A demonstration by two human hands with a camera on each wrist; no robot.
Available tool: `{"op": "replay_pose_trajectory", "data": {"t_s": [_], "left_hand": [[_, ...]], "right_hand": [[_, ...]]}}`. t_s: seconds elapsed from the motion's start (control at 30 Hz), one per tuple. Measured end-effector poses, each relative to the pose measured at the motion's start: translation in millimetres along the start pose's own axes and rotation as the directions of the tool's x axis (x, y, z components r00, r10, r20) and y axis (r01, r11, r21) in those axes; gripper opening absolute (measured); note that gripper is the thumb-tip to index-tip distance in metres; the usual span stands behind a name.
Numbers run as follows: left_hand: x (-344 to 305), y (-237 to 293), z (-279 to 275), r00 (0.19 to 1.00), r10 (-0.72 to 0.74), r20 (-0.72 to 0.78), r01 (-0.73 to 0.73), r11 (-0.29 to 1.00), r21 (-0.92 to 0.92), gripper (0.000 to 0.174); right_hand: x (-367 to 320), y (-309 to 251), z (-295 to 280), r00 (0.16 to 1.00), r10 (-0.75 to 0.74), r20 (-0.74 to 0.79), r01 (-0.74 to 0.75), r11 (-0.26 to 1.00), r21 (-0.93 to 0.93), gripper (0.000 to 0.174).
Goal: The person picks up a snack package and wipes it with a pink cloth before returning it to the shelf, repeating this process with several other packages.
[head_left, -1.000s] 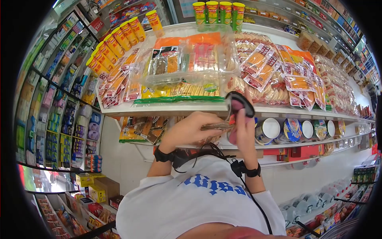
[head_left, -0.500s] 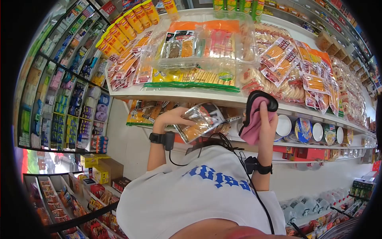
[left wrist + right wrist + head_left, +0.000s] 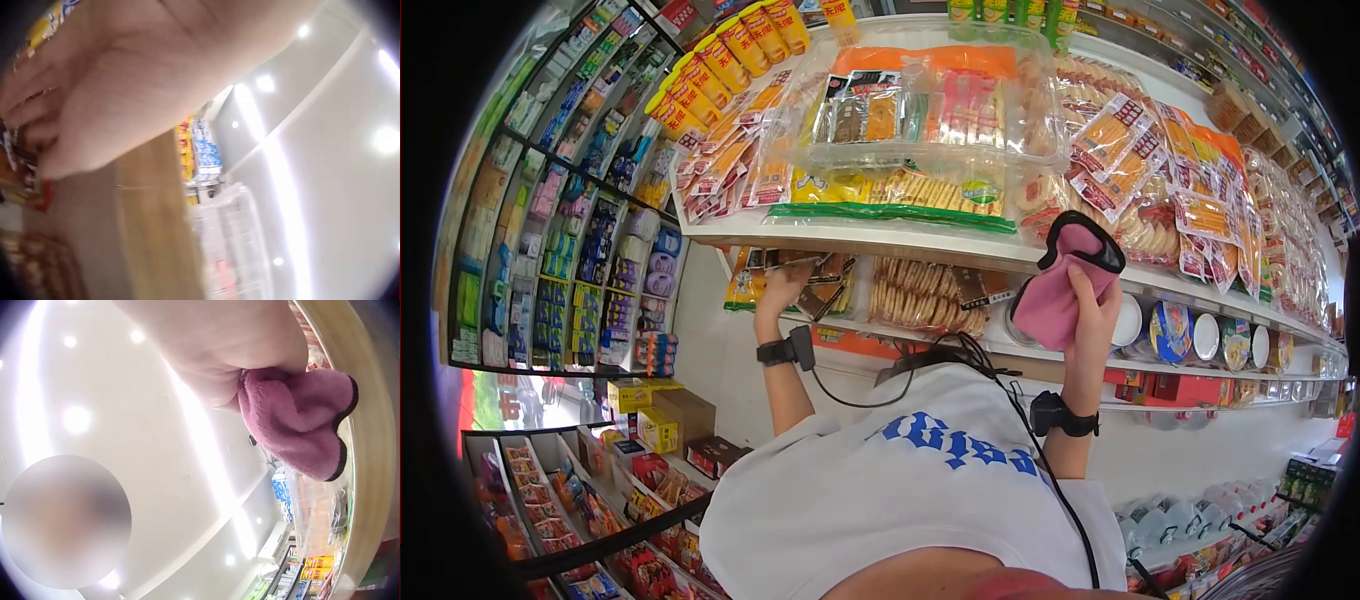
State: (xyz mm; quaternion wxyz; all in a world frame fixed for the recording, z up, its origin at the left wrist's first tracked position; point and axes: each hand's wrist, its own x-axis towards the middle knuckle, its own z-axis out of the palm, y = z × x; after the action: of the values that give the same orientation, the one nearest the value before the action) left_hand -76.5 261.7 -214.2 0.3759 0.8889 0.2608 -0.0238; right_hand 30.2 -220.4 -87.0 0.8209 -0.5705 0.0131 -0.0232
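My left hand [image 3: 780, 287] reaches in under the upper shelf board, at the left end of the lower shelf. Its fingers [image 3: 31, 112] curl at a brown-and-black snack packet [image 3: 792, 264], which is partly hidden by the hand. More dark packets [image 3: 825, 290] lie right beside it, over a yellow bag. My right hand [image 3: 1095, 318] grips a fluffy pink cloth [image 3: 1055, 295] with black edging, in front of the shelf edge. In the right wrist view the cloth [image 3: 294, 419] hangs in folds from the hand.
On the upper shelf [image 3: 850, 236] stand a clear plastic tray [image 3: 940, 150], bagged biscuits [image 3: 920, 190] and orange packets [image 3: 1115, 150]. Below it, stacked round biscuits [image 3: 915, 295] and round tubs [image 3: 1170, 332] fill the lower shelf. A black cable [image 3: 1055, 490] runs across the shirt.
The left hand has carried a snack packet left and in under the upper shelf. The right hand has drawn apart to the right with the pink cloth.
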Motion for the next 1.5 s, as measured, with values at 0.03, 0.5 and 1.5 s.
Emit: {"op": "replay_pose_trajectory", "data": {"t_s": [0.03,0.5,1.5], "left_hand": [[-14,26,-12,0.965,-0.013,0.263,0.070,0.976,-0.209,0.036],[72,298,-60,0.699,0.643,-0.313,-0.624,0.762,0.171,0.039],[-18,320,-53,0.508,0.349,-0.787,-0.782,0.570,-0.251,0.037]], "right_hand": [[-1,-1,1,1.000,-0.010,-0.018,0.011,0.999,0.044,0.033],[-17,-23,17,0.994,0.067,0.087,-0.090,0.954,0.285,0.033],[-27,-33,9,0.995,0.087,0.056,-0.096,0.974,0.204,0.029]]}}
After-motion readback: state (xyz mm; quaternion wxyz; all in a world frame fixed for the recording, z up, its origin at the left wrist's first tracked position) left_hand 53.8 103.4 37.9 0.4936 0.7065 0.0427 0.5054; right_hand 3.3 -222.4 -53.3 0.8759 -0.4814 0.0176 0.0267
